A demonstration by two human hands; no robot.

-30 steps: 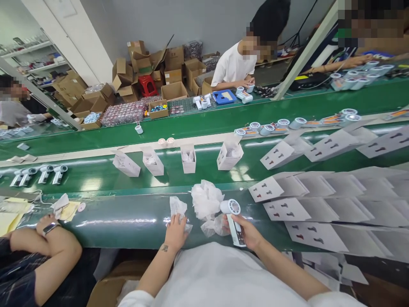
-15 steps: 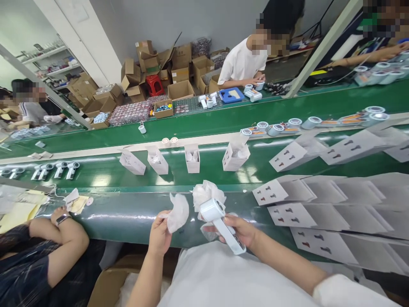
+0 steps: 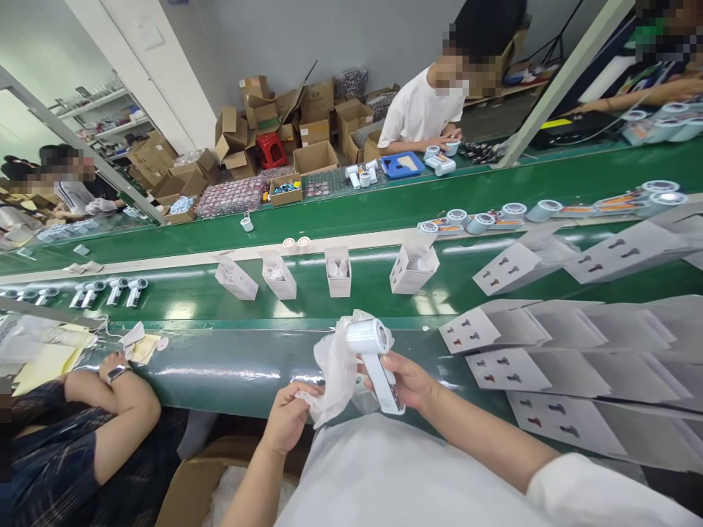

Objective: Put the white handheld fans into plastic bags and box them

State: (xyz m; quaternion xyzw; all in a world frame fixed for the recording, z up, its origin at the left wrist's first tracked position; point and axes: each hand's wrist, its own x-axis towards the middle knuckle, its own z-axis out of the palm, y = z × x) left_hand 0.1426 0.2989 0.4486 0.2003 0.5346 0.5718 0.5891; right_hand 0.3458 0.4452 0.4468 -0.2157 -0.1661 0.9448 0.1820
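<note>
Right hand (image 3: pixel 407 380) has its grip closed round the handle of a white handheld device (image 3: pixel 374 357), head up, above the near edge of the green bench (image 3: pixel 220 366); left hand (image 3: pixel 288 417) pinches a thin white bag (image 3: pixel 332 373) just beside the device; flat white cartons (image 3: pixel 549 366) lie to the right.

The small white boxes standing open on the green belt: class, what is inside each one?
Each of the four open boxes shows something pale and crumpled at its mouth, like the thin white bag at the person's left hand. The box walls cover whatever lies deeper.
</note>
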